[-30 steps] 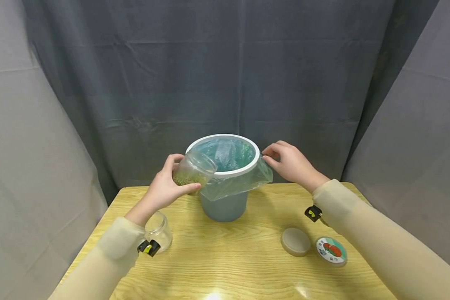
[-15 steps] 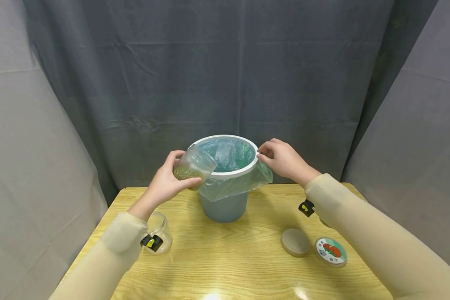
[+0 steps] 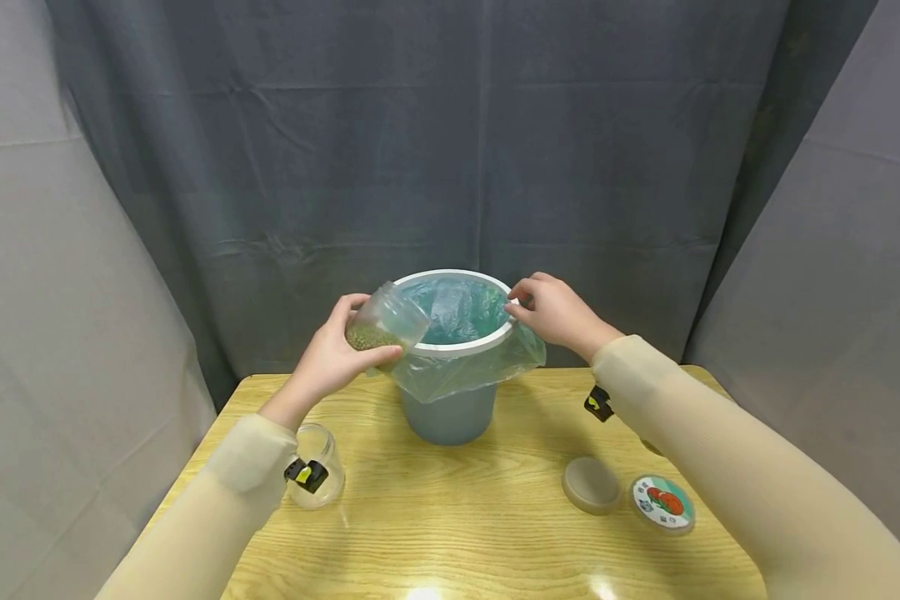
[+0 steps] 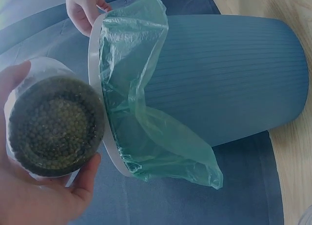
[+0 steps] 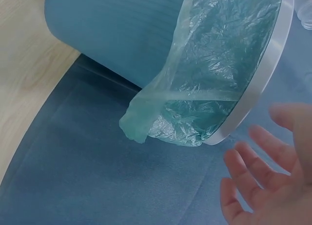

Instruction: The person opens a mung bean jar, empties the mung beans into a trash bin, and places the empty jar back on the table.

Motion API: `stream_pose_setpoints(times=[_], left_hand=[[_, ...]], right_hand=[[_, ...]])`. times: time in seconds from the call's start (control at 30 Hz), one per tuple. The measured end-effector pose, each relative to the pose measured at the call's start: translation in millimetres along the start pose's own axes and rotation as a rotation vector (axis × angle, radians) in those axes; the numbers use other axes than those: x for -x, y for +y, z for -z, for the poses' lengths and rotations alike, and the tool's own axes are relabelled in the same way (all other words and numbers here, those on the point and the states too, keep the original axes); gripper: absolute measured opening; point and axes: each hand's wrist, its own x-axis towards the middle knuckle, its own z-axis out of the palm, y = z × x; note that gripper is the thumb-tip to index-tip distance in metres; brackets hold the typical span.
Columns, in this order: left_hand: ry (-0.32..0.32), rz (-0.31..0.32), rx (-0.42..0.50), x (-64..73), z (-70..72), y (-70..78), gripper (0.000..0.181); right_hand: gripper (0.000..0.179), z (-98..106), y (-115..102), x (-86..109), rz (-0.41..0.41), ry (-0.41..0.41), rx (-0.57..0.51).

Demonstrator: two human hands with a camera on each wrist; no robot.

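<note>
My left hand (image 3: 328, 360) grips a clear jar (image 3: 394, 313) with small round green beans (image 4: 59, 130) in its base. The jar is tilted, mouth toward the bin, at the left of the white rim (image 3: 450, 352). The blue-grey trash bin (image 3: 448, 419) stands upright, lined with a thin green plastic bag (image 3: 461, 312) folded over its rim. On the far side, my right hand (image 3: 558, 312) hovers at the bin's right rim, fingers loosely bent. In the right wrist view those fingers (image 5: 253, 166) hold nothing and lie just off the rim.
An unlidded clear jar (image 3: 326, 483) stands on the wooden table (image 3: 435, 533), partly behind the left wrist. Two round lids lie at right: a plain beige lid (image 3: 591, 485) and a lid with a tomato picture (image 3: 663, 502). A grey curtain (image 3: 360, 167) hangs behind the bin.
The left hand has raised the jar slightly. My right hand has moved left, from beside the bag's edge to the bin rim. The bin and lids have stayed put.
</note>
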Motion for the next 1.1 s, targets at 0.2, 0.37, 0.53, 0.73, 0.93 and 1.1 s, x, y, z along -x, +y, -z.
stream_pose_setpoints(times=[0.2, 0.37, 0.53, 0.73, 0.93, 1.1], left_hand=[[-0.022, 0.012, 0.023, -2.6, 2.5, -0.7, 0.089], [-0.031, 0.015, 0.026, -3.4, 3.9, -0.9, 0.088], [-0.027, 0.008, 0.011, -4.7, 5.3, -1.0, 0.087], [-0.022, -0.005, -0.019, -6.9, 7.7, -0.5, 0.087], [-0.028, -0.007, -0.036, -8.8, 9.9, -0.4, 0.087], [-0.025, -0.007, -0.049, -9.8, 10.1, -0.2, 0.087]], right_hand=[[0.035, 0, -1, -6.8, -0.001, -0.012, 0.001], [0.036, 2, -2, -13.4, 0.005, -0.034, 0.027], [0.034, 5, -4, -20.1, 0.007, -0.068, 0.066], [0.031, 8, -3, -28.8, 0.015, -0.112, 0.112], [0.028, 8, -3, -35.5, 0.010, -0.143, 0.114], [0.029, 7, -2, -38.8, -0.028, -0.174, 0.095]])
